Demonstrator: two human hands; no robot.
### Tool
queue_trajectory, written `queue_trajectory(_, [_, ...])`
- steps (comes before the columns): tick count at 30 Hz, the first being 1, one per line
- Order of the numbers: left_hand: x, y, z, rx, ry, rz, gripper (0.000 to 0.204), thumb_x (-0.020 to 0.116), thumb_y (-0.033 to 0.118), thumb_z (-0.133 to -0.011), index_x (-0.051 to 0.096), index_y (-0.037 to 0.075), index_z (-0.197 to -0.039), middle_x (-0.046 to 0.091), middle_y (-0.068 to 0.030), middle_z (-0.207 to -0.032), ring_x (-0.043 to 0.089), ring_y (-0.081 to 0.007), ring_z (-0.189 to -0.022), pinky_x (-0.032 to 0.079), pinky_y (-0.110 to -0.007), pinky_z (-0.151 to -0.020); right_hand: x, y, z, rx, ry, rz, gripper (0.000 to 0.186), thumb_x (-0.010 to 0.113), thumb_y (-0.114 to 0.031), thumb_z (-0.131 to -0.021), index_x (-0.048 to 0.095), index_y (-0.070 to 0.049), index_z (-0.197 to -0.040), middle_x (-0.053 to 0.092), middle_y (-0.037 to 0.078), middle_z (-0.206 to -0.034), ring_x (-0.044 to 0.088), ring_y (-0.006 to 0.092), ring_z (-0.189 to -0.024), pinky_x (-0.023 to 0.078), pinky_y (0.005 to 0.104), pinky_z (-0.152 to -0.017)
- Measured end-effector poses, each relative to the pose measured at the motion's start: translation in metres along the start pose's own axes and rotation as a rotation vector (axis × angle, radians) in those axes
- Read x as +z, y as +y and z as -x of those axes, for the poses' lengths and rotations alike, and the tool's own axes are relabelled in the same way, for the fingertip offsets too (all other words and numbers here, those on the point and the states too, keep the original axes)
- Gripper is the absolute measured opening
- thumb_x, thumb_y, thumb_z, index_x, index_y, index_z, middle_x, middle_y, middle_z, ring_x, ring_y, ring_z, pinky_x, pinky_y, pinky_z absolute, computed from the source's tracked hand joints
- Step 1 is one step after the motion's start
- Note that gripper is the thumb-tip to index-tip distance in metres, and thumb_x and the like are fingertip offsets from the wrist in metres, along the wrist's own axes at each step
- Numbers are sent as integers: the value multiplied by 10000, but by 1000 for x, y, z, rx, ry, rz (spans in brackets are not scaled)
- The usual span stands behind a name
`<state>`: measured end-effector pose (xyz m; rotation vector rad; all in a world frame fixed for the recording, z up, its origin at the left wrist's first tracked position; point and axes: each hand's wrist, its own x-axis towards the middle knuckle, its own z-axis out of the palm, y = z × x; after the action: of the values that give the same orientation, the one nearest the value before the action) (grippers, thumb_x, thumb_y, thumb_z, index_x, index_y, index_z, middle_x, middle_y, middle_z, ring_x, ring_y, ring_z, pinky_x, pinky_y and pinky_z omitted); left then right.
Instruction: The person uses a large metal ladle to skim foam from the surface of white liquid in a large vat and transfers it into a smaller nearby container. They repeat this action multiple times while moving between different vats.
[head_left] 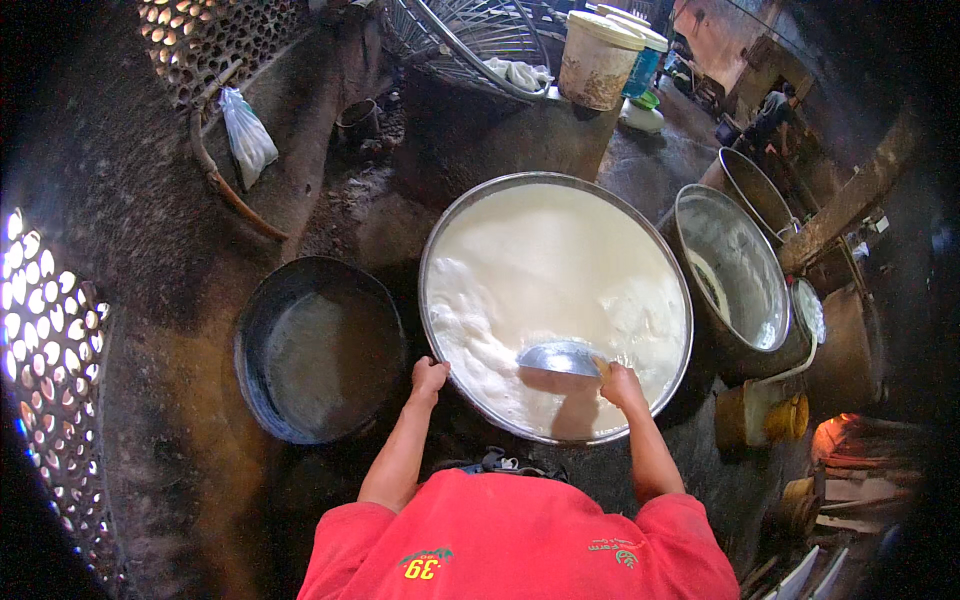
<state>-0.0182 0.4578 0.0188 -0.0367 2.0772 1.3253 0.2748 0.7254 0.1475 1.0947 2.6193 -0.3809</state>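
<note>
A wide round metal vat [682, 300] stands in front of me, filled with a creamy white liquid [540, 250]. Thick foam [462, 330] gathers along its left and near sides. My left hand [430, 375] is closed on the vat's near-left rim. In my right hand [622, 384] is the short handle of a metal scoop [560, 357], held over the near part of the vat. The scoop's curved blade points left, at the foamy surface; whether its lower edge dips in, I cannot tell.
Left of the vat sits a dark, shallow round pan [320, 350]. A deep metal pot [735, 270] stands close on the right, with another pot [757, 195] behind it. Lidded buckets [597, 65] stand at the back. Fire [835, 435] glows at lower right. Another person [775, 115] bends far right.
</note>
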Motion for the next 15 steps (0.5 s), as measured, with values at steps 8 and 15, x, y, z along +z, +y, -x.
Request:
queue_trajectory(8, [5,10,7,-28,46,-18,272,667,114,-802,623,-49,-1015,671,-162,-978,624,-247,-891,460,-363,-761,-9,85,50,8,80,-26,329,624,-130,-719,610,2,-1020,648,242,-943,622,422,-906,502,477,-814])
queue_trajectory(15, [7,9,7,-59,98,-56,280,663,122,-803,630,-48,-1023,675,-161,-987,628,-254,-904,465,-356,-780,-104,122,95,92,71,-129,333,632,-79,-676,593,-4,-999,642,244,-942,612,426,-917,502,482,-819])
